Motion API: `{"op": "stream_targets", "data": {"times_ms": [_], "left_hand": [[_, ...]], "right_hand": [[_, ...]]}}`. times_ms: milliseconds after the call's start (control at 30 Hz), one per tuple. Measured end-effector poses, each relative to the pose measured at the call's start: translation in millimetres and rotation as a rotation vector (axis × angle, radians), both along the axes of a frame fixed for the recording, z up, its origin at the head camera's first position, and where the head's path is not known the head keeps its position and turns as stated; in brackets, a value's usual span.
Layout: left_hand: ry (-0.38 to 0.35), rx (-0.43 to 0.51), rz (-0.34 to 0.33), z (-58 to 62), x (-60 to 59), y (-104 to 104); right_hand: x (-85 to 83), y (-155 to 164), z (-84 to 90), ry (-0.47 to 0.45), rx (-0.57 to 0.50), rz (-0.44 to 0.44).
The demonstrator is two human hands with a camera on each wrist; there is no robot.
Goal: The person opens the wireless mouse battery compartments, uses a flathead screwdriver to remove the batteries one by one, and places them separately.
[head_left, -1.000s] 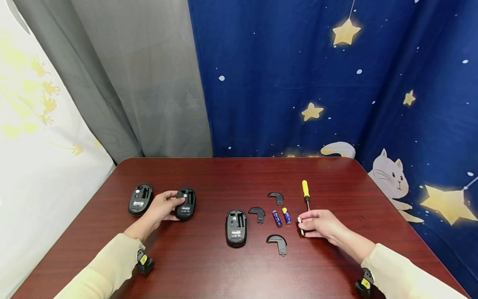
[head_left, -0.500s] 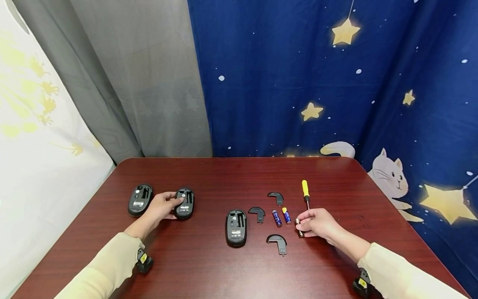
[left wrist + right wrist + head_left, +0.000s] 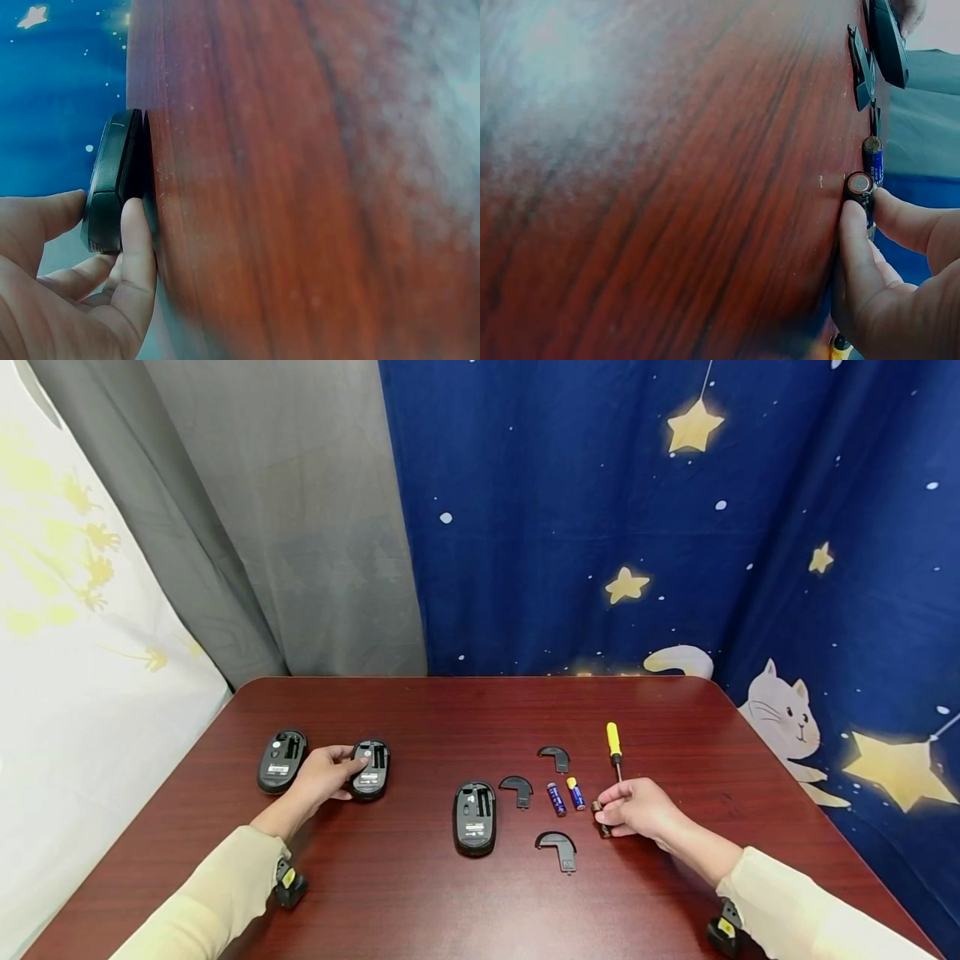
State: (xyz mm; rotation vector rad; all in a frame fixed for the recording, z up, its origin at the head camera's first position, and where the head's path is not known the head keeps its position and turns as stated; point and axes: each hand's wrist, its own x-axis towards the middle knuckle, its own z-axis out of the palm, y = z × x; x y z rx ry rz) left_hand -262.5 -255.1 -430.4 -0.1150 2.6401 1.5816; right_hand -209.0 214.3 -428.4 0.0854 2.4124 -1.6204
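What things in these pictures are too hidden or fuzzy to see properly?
- Battery in the right hand: head view, fingers cover most of it; the right wrist view shows only one end.
- Mouse under the left hand: left wrist view, seen edge-on only, its near side is behind the fingers.
- Labels on the middle mouse: head view, too small to read.
- Screwdriver tip: head view, behind the right hand.

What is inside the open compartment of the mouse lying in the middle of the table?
The middle mouse lies bottom up with its cover off. Its compartment looks empty: a dark slot, no battery visible. Two blue batteries lie beside it on the table. The slot's depths are too small to tell.
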Motion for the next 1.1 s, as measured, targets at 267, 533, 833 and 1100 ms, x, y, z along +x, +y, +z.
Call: {"op": "stream_targets", "data": {"times_ms": [267, 533, 833, 1100], "left_hand": [[0.006, -0.030, 0.008, 1.7, -0.2, 0.0], [-0.014, -0.014, -0.003, 3.1, -0.5, -0.5], [-0.032, -0.011, -0.015, 8.0, 1.1, -4.7], [-0.027, -0.046, -0.042, 13.5, 2.4, -9.4]], "right_hand": [[-0.3, 3.7, 1.3, -0.002, 0.005, 0.005], [0.1, 4.7, 2.3, -0.007, 0.011, 0.013], [-2.2, 4.9, 2.9, -0.010, 0.009, 0.010], [-2.1, 5.6, 7.8, -0.020, 0.002, 0.017]]}}
